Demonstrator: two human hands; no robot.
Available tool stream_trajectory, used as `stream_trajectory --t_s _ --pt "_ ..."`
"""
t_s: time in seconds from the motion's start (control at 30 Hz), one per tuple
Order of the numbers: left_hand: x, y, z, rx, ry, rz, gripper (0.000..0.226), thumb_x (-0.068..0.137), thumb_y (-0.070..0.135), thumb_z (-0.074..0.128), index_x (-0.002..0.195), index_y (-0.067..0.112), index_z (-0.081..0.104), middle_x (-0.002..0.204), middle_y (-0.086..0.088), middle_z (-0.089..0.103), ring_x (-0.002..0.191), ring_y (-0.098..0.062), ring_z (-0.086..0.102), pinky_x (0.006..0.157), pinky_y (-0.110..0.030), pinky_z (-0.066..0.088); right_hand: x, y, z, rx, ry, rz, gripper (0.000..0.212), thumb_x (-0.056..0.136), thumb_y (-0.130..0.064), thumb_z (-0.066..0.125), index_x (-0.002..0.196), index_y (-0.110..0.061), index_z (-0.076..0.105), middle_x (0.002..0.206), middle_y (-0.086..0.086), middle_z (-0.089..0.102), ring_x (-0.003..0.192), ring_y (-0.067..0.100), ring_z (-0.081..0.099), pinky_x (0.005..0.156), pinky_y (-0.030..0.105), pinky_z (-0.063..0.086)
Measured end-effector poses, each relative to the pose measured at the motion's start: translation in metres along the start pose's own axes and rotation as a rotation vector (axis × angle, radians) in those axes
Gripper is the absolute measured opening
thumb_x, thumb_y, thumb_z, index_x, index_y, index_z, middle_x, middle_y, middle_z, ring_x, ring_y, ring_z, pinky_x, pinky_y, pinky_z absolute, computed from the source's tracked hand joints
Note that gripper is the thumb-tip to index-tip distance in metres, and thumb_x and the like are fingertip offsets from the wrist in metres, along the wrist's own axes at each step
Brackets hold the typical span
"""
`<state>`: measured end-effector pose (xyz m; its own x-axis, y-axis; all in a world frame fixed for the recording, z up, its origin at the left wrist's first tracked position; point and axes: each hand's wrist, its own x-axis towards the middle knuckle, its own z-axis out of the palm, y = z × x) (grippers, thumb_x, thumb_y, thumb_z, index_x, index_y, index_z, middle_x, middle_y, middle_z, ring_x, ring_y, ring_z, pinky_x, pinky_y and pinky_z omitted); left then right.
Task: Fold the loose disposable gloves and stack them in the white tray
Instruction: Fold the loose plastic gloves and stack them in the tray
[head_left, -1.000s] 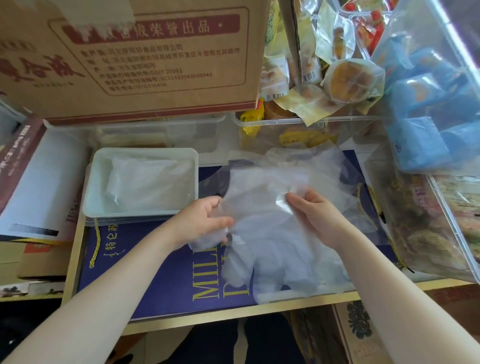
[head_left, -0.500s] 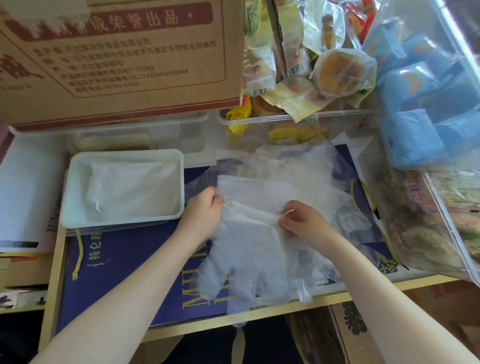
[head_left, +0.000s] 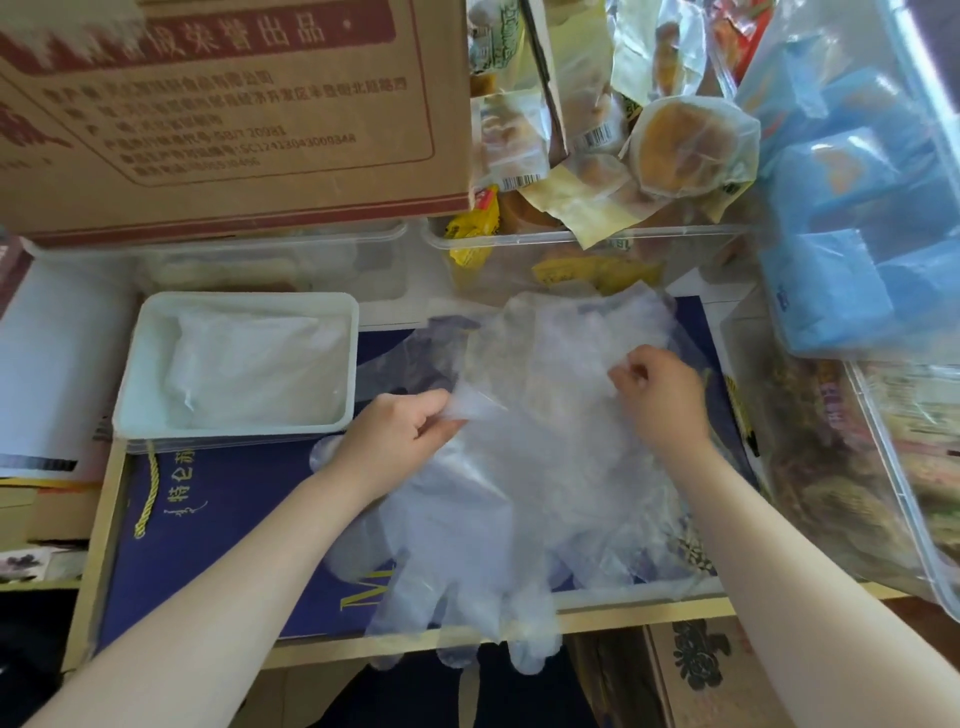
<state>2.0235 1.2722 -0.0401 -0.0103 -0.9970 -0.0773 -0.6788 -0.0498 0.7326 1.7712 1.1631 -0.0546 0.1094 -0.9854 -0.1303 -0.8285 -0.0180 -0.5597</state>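
Both hands pinch the cuff edge of a clear disposable glove over a loose heap of gloves, beside the white tray.

The left hand (head_left: 400, 436) has thumb and fingers (head_left: 434, 418) clamped on the glove's (head_left: 467, 561) left cuff corner; the right hand (head_left: 660, 400) has its fingers curled together, pinching the right side of the thin plastic. The glove lies spread on a dark blue box (head_left: 223, 525) on the counter (head_left: 597, 621), and its finger tips hang past the counter's near edge. Under and behind it lies the heap of loose gloves (head_left: 582, 338). The white tray (head_left: 130, 410) sits just left of the heap, apart from the hands, with folded gloves (head_left: 254, 371) stacked inside. Behind stand a cardboard carton (head_left: 234, 119) and clear bins of wrapped snacks (head_left: 691, 145).
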Motion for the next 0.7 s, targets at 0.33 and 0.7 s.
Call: stream_trajectory --t_s 0.33,0.7 --pt "0.015 0.068 -0.018 -0.468 -0.162 0.038 0.035 0.076 0.062 0.056 0.078 0.031 0.071 0.143 0.036 0.022 0.133 0.011 0.025 0.103 -0.006 0.024 -0.020 -0.054 -0.089 1.036 -0.435 -0.039 0.014 0.092 -0.005 0.051 0.081 -0.015 0.054 0.084 0.000 0.070 0.056 0.007 0.049 0.048 0.013 0.041" --pt "0.032 0.111 -0.035 -0.208 0.165 0.255 0.037 0.085 0.035 0.059 0.081 0.000 0.071 0.082 0.005 0.060 0.080 -0.007 0.056 0.073 -0.012 0.040 -0.019 -0.063 -0.120 1.169 -0.351 -0.077 0.024 0.068 -0.014 0.079 0.073 -0.015 0.055 0.067 -0.001 0.061 0.057 0.011 0.052 0.052 0.018 0.043"
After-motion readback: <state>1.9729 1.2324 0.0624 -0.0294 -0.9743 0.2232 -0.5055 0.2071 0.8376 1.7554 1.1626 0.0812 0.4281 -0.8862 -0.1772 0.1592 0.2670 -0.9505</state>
